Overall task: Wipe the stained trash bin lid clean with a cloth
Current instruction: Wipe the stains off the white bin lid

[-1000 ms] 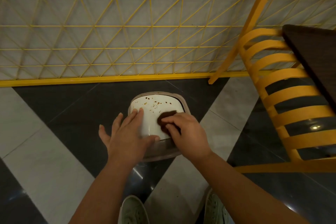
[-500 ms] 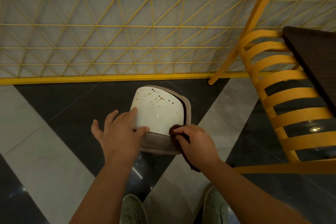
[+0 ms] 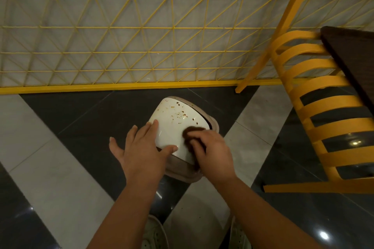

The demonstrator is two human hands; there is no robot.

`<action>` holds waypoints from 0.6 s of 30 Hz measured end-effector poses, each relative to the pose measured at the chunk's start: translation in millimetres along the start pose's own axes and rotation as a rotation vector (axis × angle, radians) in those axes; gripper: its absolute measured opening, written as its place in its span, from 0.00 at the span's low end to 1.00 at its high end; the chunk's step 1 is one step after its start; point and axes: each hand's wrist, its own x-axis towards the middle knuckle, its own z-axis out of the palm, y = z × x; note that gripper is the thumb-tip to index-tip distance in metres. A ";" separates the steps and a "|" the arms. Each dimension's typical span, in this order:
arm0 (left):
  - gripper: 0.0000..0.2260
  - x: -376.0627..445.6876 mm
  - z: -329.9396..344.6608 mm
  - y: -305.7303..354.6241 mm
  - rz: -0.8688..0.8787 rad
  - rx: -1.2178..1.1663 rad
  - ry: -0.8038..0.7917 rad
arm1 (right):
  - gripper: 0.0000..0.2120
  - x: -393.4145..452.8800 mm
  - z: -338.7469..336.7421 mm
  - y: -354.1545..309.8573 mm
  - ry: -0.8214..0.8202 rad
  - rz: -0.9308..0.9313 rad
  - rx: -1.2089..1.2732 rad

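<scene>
A small trash bin (image 3: 183, 174) with a grey-brown rim stands on the floor, its white lid (image 3: 174, 125) tilted up and speckled with brown stains toward the far edge. My left hand (image 3: 141, 149) grips the lid's near-left edge, thumb on top and fingers along its side. My right hand (image 3: 210, 149) presses a dark brown cloth (image 3: 192, 131) onto the lid's near-right part. Much of the cloth is hidden under my fingers.
A yellow wire-grid fence (image 3: 121, 46) with a yellow base rail runs along the wall behind the bin. A yellow slatted chair (image 3: 315, 107) and a dark table edge (image 3: 352, 62) stand at the right. My shoes (image 3: 155, 234) show below on the glossy tiled floor.
The lid has tilted up and turned to the left under my left hand. My right hand slid the cloth down to the bin's rim, then back up onto the lid's near-right part.
</scene>
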 end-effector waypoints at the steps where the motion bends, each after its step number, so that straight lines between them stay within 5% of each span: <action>1: 0.35 -0.1 0.4 -1.3 0.000 0.004 -0.004 | 0.12 6.3 1.8 4.8 0.038 0.100 0.040; 4: 0.35 0.8 1.0 -4.2 0.003 0.018 -0.008 | 0.11 0.3 8.0 16.8 0.082 0.357 0.147; 13: 0.35 2.9 0.7 -2.6 0.001 0.031 -0.020 | 0.11 -14.3 19.9 -10.9 0.104 0.075 0.119; 18: 0.35 1.7 -1.0 -2.7 -0.006 0.042 -0.045 | 0.11 -11.3 19.4 14.1 0.098 0.351 0.214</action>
